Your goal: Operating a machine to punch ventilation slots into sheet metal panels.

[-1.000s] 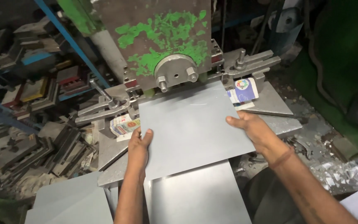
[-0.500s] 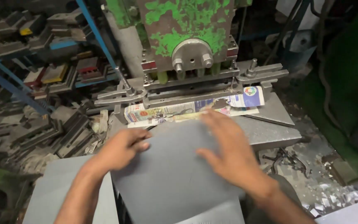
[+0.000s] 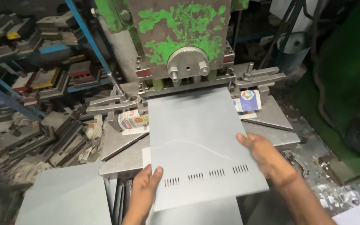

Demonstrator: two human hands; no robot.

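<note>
A grey metal sheet (image 3: 196, 137) lies on the bed of a press, its far edge under the green-flecked press head (image 3: 184, 37). A row of slotted vent groups (image 3: 207, 175) is punched near its front edge. My left hand (image 3: 144, 196) grips the sheet's front left corner, thumb on top. My right hand (image 3: 263, 156) holds the right edge, fingers lying on the sheet. Both hands keep the sheet flat against the press table (image 3: 123, 154).
Another grey sheet (image 3: 63, 198) lies at the lower left. Printed paper scraps (image 3: 132, 120) sit under the clamps on both sides of the die. Racks of dark metal tooling (image 3: 30, 83) fill the left. Metal chips (image 3: 334, 187) litter the right.
The sheet was pulled back toward me half a second ago; now it is pushed under the press head again, turned so the punched slots face me. Both hands shifted to its near edge.
</note>
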